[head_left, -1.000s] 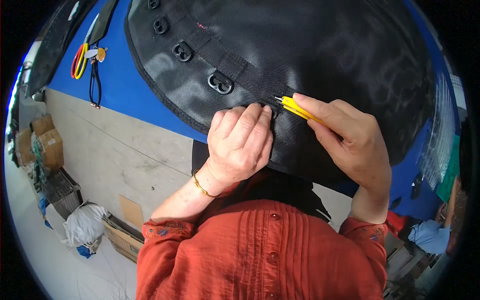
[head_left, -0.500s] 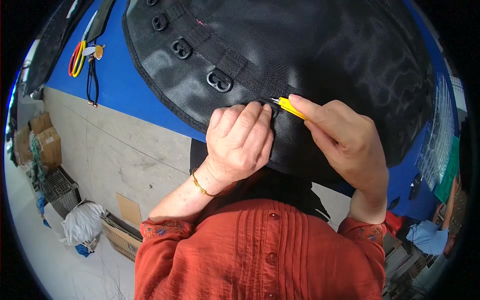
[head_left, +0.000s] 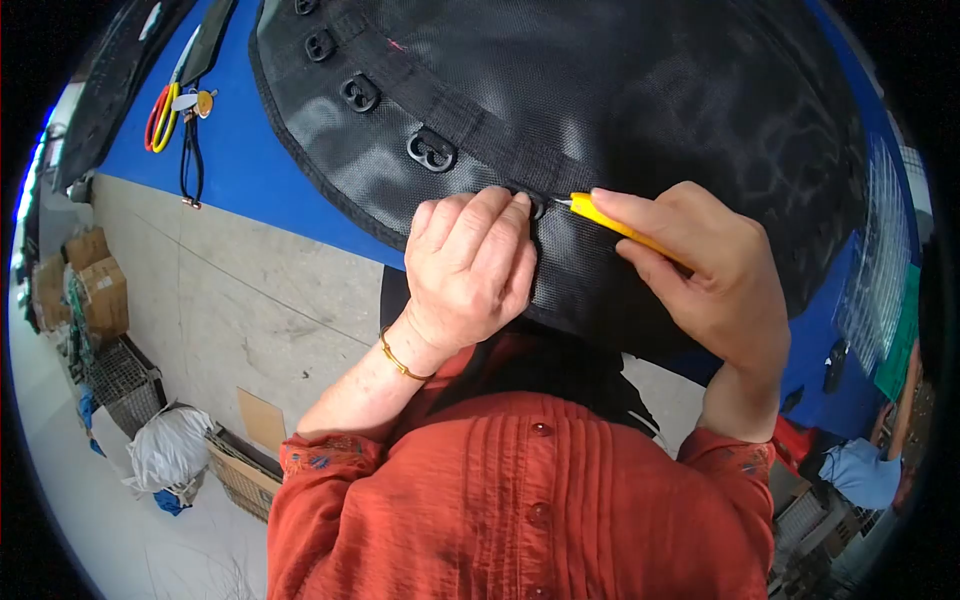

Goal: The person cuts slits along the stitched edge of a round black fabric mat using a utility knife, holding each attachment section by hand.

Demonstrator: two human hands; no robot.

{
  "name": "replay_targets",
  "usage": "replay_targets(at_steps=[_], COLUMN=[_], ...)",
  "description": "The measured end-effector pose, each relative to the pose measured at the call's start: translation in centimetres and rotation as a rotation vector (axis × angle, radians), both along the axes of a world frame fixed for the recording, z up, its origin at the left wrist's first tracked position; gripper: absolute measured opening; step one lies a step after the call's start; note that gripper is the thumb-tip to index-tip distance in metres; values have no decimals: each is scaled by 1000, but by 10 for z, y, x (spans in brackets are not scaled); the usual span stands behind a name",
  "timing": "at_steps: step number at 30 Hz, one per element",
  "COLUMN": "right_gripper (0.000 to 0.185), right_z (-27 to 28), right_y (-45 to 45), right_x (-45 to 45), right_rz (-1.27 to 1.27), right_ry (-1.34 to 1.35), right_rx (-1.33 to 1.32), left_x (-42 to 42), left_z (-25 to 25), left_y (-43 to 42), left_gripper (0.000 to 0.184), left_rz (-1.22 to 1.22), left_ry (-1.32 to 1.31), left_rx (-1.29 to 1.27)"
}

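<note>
looks like the left hand has its fingers bunched over a black buckle to steady it (can't tell if it's pinching) while the right hand pinches a yellow tool angled so its tip sits by the strap on black fabric spread over the blue table

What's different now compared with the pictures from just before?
The bare left hand and the black mesh fabric, with its black plastic buckles, have shifted slightly up and left in view. The small yellow-handled, metal-tipped tool now sits a little farther from that hand. The right hand still holds the tool; the red-and-yellow-handled scissors stayed on the blue table.
</note>
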State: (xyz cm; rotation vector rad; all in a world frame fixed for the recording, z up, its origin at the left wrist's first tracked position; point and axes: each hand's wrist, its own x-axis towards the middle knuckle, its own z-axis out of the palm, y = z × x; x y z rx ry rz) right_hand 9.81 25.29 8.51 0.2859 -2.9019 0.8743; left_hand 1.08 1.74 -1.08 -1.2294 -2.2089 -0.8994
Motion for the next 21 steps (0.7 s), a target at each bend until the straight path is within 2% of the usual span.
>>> replay_targets(at_steps=[2, 7, 9, 21], right_gripper=[44, 45, 47, 53], right_z=[2, -3, -2, -10], right_y=[6, 16, 20, 15], right_x=[0, 2, 0, -3], right_rz=[10, -81, 37, 57], right_ry=[7, -20, 32, 88], right_rx=[-87, -102, -48, 44], left_x=[1, 2, 2, 3], left_z=[2, 3, 1, 3], left_y=[2, 5, 5, 6], left_gripper=[28, 31, 29, 23], left_rz=[19, 45, 47, 50], left_ry=[-18, -43, -23, -29], left_rx=[26, 38, 36, 15])
